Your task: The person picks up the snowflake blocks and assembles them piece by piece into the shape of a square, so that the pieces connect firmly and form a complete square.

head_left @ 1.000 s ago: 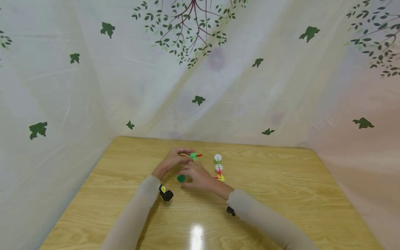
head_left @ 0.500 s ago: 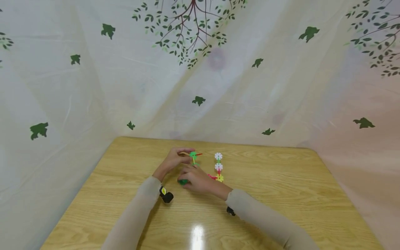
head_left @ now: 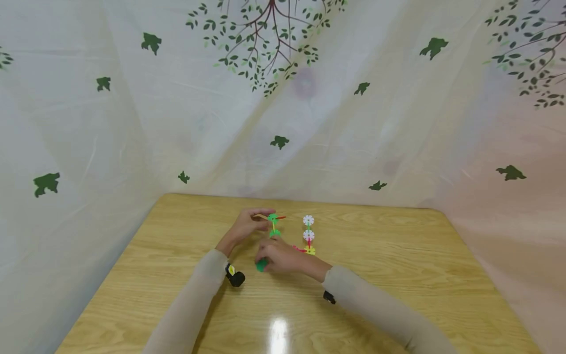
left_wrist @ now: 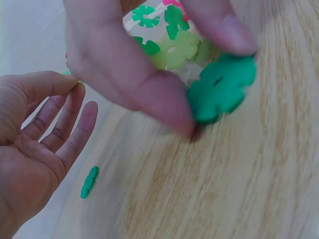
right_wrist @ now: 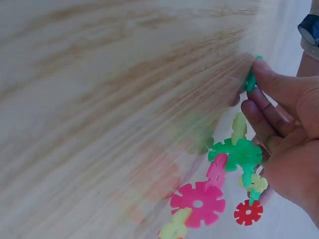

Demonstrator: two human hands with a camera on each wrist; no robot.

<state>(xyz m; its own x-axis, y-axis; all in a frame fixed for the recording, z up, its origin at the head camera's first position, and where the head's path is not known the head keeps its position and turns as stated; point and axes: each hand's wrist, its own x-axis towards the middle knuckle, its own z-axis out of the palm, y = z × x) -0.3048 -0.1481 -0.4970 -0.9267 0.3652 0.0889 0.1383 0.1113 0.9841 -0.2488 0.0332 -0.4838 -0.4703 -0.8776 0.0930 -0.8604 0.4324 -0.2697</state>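
In the head view my left hand [head_left: 245, 227] is at the far end of a chain of interlocking plastic notched discs, by a green disc [head_left: 272, 218]. The left wrist view shows its thumb and forefinger pinching a small yellowish edge of a piece; the other fingers are spread. My right hand [head_left: 283, 255] pinches a dark green disc [left_wrist: 222, 89] between thumb and finger, just above the wooden table. Beside that hand in the right wrist view run linked pieces: a green disc [right_wrist: 250, 153], a pink disc [right_wrist: 184, 200] and a small red disc [right_wrist: 241, 214].
The chain's right side has two white discs [head_left: 308, 235] and a yellow disc [head_left: 310, 250]. Another green piece [left_wrist: 89, 182] shows edge-on below the left hand. The wooden table [head_left: 398, 275] ends at a printed curtain [head_left: 212, 147]. Black wrist cameras [head_left: 236, 278] hang under the sleeves.
My right hand has drawn the dark green disc slightly nearer, its fingers now closer together round it. More of the chain's left side shows. My left hand has barely moved.
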